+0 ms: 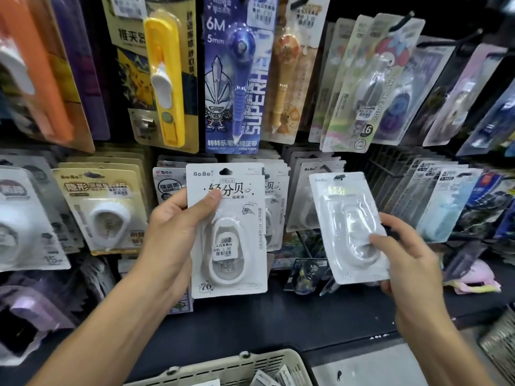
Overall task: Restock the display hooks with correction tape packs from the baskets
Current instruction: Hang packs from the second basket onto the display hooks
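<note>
The restock looks to be midway: 2 packs are up at the hooks, neither hung yet. The left hand grips 1 pack by its left edge, thumb across the printed card, holding it upright in front of a row of matching packs already on a hook. Its hang hole sits near that row but I cannot tell whether the hook has entered it. The right hand pinches a 2nd pack at its lower right edge, thumb on the clear blister, tilted slightly left. It is raised in front of another hung row of the same brand.

Below, the rim of 1 basket shows at the bottom edge, with a few more packs inside, too cropped to count. A 2nd basket, wire mesh, pokes in at the lower right; its contents are hidden. So more hanging remains, as far as the basket suggests. The upper hooks carry other goods, mostly full.
</note>
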The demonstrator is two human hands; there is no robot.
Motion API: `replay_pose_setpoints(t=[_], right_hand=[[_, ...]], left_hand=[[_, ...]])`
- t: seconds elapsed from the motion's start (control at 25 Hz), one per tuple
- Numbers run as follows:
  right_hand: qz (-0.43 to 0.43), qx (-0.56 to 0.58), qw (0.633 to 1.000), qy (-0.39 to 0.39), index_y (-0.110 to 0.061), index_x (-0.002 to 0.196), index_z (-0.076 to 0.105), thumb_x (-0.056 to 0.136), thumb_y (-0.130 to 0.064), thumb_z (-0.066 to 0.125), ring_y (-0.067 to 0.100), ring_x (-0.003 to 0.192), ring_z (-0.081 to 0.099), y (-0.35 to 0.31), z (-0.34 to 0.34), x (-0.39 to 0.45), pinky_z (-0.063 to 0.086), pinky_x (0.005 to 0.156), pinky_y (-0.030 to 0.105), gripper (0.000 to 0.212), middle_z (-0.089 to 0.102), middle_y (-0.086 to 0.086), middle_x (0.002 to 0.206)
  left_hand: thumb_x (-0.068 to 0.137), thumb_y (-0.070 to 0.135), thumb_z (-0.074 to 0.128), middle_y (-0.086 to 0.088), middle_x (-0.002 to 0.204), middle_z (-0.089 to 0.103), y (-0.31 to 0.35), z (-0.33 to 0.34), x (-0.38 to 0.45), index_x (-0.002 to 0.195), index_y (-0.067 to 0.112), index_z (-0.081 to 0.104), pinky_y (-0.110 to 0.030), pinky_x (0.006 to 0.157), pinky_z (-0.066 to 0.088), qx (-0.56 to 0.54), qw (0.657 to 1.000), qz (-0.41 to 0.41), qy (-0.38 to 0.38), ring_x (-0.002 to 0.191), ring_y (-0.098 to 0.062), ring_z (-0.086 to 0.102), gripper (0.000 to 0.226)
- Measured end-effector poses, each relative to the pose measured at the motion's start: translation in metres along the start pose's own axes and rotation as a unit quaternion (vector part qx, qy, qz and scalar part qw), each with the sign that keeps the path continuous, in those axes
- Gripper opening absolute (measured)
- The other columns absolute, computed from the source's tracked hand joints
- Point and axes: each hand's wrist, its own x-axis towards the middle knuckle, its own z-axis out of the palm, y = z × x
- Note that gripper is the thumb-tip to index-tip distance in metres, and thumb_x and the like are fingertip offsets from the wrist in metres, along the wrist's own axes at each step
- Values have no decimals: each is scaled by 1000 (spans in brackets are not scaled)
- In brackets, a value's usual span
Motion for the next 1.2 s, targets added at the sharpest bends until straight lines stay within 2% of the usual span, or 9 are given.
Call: replay_pose_setpoints(t=[0.12, 0.2, 0.36, 0.6, 0.72, 0.84, 0.96, 1.08, 1.2], right_hand=[[40, -30, 998, -25, -45, 132, 54, 88, -26, 75, 8, 91, 70, 6, 6, -6, 56, 67, 33, 52, 63, -13, 123], [48, -33, 991, -124, -43, 131, 55, 72, -41, 85, 8, 107, 66, 12, 18, -20, 55, 85, 36, 66, 63, -13, 132], [74, 37, 932, -354, -16, 120, 63, 78, -24, 79, 25, 82, 75, 21, 52, -49, 59, 65, 30, 46, 77, 10, 106], [92, 124, 968, -199, -5, 97, 61, 91, -8, 60, 18, 55, 61, 12, 42, -32, 50, 45, 26, 6, 70, 14, 77], [108, 151, 981, -61, -9, 95, 57, 98, 0, 53, 16, 45, 59, 13, 31, -24, 47, 38, 25, 10, 70, 7, 67], [73, 71, 994, 48, -17, 81, 60, 96, 0, 54, 12, 35, 50, 11, 10, -17, 42, 35, 25, 23, 66, 0, 58], [53, 32, 996, 68, -22, 73, 65, 92, -3, 56, 13, 34, 41, 7, 0, -17, 33, 35, 25, 28, 64, 5, 62], [56, 93, 993, 42, -22, 96, 67, 95, 0, 59, 13, 37, 46, 8, 0, -20, 40, 36, 27, 24, 63, 8, 74], [138, 241, 961, -3, -28, 130, 52, 97, 3, 57, 26, 83, 75, 20, 5, -18, 60, 76, 43, 46, 66, 4, 112]], left_hand=[[82, 20, 70, -10, 110, 78, -3, 7, -8, 113, 14, 74, -36, 87, 62, -18, 999, -7, -28, 101, -24, 76, 33], [84, 22, 68, -10, 111, 78, -5, 15, -12, 117, 13, 72, -33, 84, 62, -39, 998, -18, -42, 101, -24, 76, 35], [81, 30, 69, -11, 109, 78, -14, 26, -18, 114, 13, 73, -35, 79, 64, -13, 997, -21, -69, 98, -26, 76, 36], [91, 36, 63, 11, 112, 77, -12, 12, -11, 112, 40, 73, -30, 93, 56, 195, 972, 77, -108, 106, -17, 71, 23], [93, 39, 67, 32, 132, 56, -12, -8, -3, 130, 46, 58, -35, 108, 42, 510, 827, 218, -86, 129, -2, 51, 39], [94, 33, 65, 13, 158, 37, -15, -18, 1, 146, 33, 49, -43, 119, 27, 647, 721, 234, -79, 146, -14, 30, 55], [94, 35, 64, 9, 165, 26, -20, -17, 0, 150, 34, 44, -42, 123, 19, 670, 704, 219, -90, 152, -15, 20, 60], [94, 38, 62, 12, 166, 21, -19, -17, -1, 151, 37, 41, -41, 125, 15, 668, 704, 218, -101, 153, -13, 14, 60], [95, 35, 63, 11, 163, 28, -21, -20, -3, 147, 34, 49, -42, 123, 19, 658, 709, 237, -89, 151, -14, 21, 54]])
